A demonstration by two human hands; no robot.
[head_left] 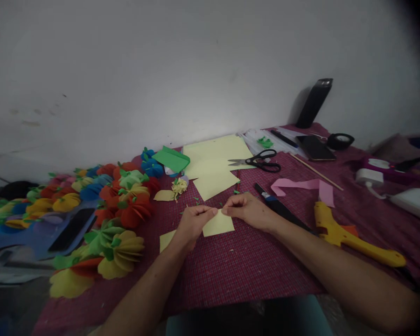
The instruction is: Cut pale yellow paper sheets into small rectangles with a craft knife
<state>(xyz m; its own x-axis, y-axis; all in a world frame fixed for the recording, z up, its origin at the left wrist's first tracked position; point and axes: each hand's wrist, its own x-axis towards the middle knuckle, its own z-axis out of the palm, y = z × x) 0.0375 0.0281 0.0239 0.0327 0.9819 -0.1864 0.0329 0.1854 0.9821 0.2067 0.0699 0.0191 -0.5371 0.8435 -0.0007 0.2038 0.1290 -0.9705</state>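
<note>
A small pale yellow paper square (218,225) is pinched along its far edge by both hands. My left hand (194,224) grips it between thumb and forefinger near the left corner. My right hand (248,210) pinches the same edge just to the right, the fingertips close together. Another yellow paper piece (166,240) lies partly hidden beneath my left forearm. Beyond the hands rest a cut yellow sheet (215,184) and black-handled scissors (257,161) with their blades slightly apart. Yellow paper scraps (179,186) sit to the left.
Several colourful paper flowers (135,210) crowd the left side. A yellow glue gun (353,238) lies at the right, near a pink strip (301,185) and a wooden stick (315,171). A black bottle (314,103) stands at the back right by a phone (315,147).
</note>
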